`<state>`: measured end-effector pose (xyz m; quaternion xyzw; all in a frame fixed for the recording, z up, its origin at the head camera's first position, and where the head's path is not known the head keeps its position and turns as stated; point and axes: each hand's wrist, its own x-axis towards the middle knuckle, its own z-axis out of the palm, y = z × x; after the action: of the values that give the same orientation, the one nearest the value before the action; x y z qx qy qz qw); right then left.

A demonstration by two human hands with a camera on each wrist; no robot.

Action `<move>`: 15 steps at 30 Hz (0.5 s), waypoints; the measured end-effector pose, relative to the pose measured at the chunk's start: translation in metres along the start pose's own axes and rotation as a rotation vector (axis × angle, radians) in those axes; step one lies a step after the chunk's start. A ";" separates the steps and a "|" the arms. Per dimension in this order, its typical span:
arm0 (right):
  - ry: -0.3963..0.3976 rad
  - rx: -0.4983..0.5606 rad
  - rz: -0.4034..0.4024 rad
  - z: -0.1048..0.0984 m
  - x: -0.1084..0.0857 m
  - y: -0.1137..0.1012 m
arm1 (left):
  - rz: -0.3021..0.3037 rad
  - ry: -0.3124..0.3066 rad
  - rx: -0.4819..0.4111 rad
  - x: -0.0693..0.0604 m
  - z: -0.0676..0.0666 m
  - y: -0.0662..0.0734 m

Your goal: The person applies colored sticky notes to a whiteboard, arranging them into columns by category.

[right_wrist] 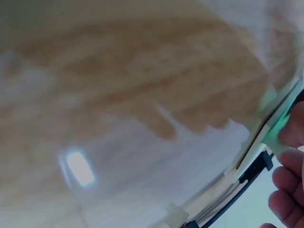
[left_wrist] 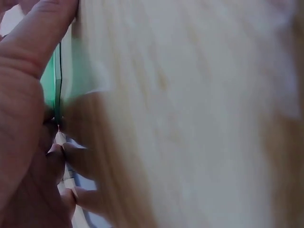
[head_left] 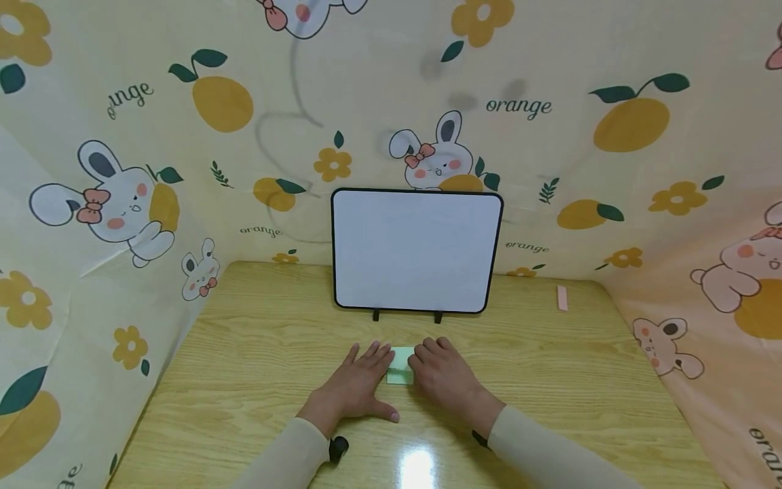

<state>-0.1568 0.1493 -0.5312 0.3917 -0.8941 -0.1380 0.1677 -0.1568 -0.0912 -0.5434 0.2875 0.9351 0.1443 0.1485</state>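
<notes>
A small light green paper [head_left: 400,375] lies on the wooden table between the two hands, with a crease or fold line across it. The left hand [head_left: 357,382] lies flat with spread fingers, fingertips at the paper's left edge and thumb pointing right below it. At the paper's right edge, the right hand [head_left: 446,373] has its fingers curled against it; whether they pinch the edge is hidden in the head view. In the right wrist view, curled fingers [right_wrist: 289,190] are beside the green paper [right_wrist: 275,135]. The left wrist view shows the green paper [left_wrist: 49,85] behind the thumb.
A white board with a black frame [head_left: 417,251] stands on two small black feet behind the hands. A pink strip [head_left: 562,298] lies at the back right of the table [head_left: 256,380]. Patterned cloth [head_left: 366,88] hangs at the back and both sides.
</notes>
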 end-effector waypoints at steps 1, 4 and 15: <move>-0.002 -0.004 -0.006 0.001 -0.001 0.000 | 0.002 0.000 -0.001 0.000 0.000 0.000; 0.004 -0.018 -0.020 0.002 -0.003 0.000 | 0.006 0.000 0.000 -0.001 -0.001 0.000; 0.103 0.035 0.003 0.011 0.000 0.003 | 0.011 0.011 0.005 -0.001 0.000 -0.001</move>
<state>-0.1635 0.1526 -0.5397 0.3997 -0.8872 -0.1015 0.2069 -0.1566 -0.0923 -0.5433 0.2921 0.9348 0.1441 0.1416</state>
